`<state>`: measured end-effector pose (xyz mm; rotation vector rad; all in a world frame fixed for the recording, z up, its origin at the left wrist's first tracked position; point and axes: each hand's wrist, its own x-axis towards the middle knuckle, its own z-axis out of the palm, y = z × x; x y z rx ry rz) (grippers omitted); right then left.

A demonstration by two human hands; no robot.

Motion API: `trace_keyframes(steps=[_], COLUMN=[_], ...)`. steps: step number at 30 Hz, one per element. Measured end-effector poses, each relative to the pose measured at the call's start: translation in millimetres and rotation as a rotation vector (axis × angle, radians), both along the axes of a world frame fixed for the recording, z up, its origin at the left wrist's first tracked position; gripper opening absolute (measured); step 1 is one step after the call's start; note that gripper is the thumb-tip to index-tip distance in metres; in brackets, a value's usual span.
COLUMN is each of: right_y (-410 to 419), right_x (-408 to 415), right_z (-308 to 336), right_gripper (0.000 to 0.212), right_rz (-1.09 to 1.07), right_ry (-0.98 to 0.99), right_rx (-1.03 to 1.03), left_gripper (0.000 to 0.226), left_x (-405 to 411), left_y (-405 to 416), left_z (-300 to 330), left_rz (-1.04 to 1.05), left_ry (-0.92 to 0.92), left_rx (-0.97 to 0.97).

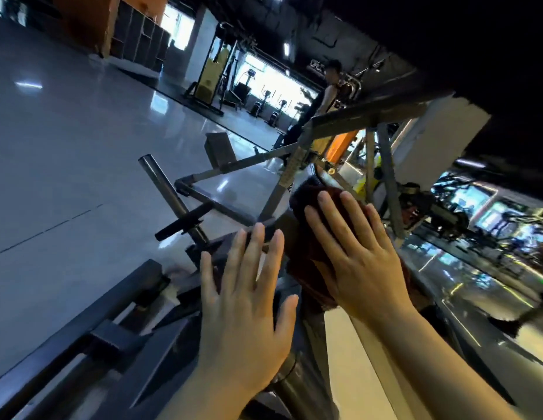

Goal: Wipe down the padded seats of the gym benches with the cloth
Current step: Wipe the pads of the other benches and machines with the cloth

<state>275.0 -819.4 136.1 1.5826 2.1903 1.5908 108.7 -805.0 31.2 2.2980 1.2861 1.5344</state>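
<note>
R hand [359, 259] lies flat, fingers spread wide, palm pressed down on the dark red cloth [309, 237]; nothing gripped, just pinning it. Cloth is bunched under palm & fingers, showing past the fingertips toward the far end and along the hand's left side. Below the cloth sits the bench pad [282, 222], dark, mostly hidden; cloth is touching it near its far end, exact edge can't tell.

L hand [249, 301] just beside the R, also flat & open, 4 fingers fanned out, thumb pointing toward the R wrist. It holds nothing; whether palm rests on the pad or hovers, can't tell. L fingertips stop short of the cloth's near-left edge.

Outward: grey steel frame [297, 165] of the bench rises past the far end of the pad, w/ a diagonal brace running left. A round metal peg [170, 192] tilts up on the left side of the frame. Dark flat rail [82, 322] runs along the bottom-left. Beyond, glossy pale floor [67, 131] w/ light reflections. Far back, a person [328, 92] stands by the machines near bright windows; view is tilted & blurry there.
</note>
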Motion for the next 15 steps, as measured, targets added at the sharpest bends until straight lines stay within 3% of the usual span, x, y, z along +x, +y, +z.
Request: trace_keyframes(steps=[7, 15], right_y=[55.5, -2.7], right_x=[-57.9, -8.0], right_z=[43.0, 12.1], right_gripper=[0.054, 0.063], right_rz=[-0.080, -0.073], right_ry=[0.046, -0.173], right_rx=[-0.093, -0.044], left_gripper=[0.076, 0.076], left_x=[-1.7, -3.9], left_y=[4.2, 7.5], left_z=[-2.2, -6.7], left_rz=[-0.051, -0.156], left_ry=[-0.009, -0.062], left_rx=[-0.101, -0.175])
